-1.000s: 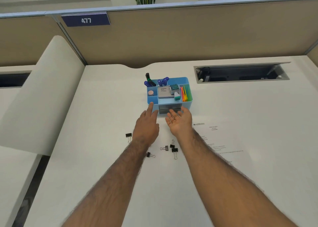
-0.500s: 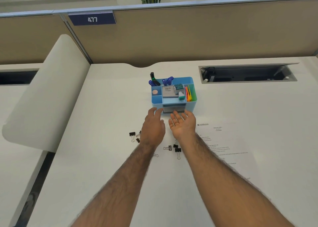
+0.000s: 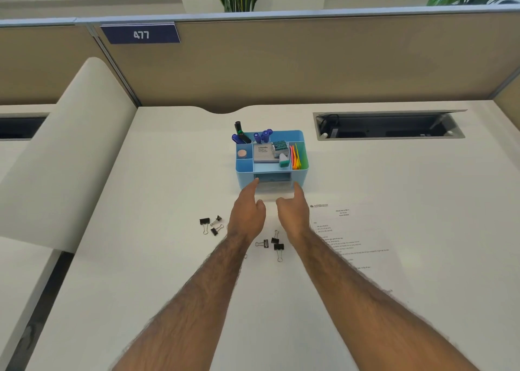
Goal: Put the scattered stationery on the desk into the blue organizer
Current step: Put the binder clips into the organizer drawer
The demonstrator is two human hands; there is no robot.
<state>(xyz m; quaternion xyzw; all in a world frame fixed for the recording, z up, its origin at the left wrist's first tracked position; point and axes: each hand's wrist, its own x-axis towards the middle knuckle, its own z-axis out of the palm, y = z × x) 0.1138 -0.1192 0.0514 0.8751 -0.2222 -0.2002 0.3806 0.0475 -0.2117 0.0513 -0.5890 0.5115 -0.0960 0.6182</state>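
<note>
The blue organizer (image 3: 302,164) stands mid-desk, holding markers, a stamp pad box, an eraser, a small green-capped bottle and bright sticky flags. Its clear front drawer (image 3: 272,184) looks pulled out a little. My left hand (image 3: 247,211) and my right hand (image 3: 292,214) sit just in front of it, fingers apart, fingertips at the drawer's two corners. Neither hand holds anything. Black binder clips lie behind the hands: three on the left (image 3: 211,224) and three between my forearms (image 3: 271,244).
A printed paper sheet (image 3: 351,238) lies right of my right arm. An open cable hatch (image 3: 388,126) is set in the desk at the back right. A tan partition (image 3: 309,61) closes the back. The desk's left edge drops off beside a curved white panel (image 3: 62,156).
Both hands have moved forward to the drawer's front corners. The right hand has turned from palm-up to edge-on. The left hand's fingers have spread from pointing.
</note>
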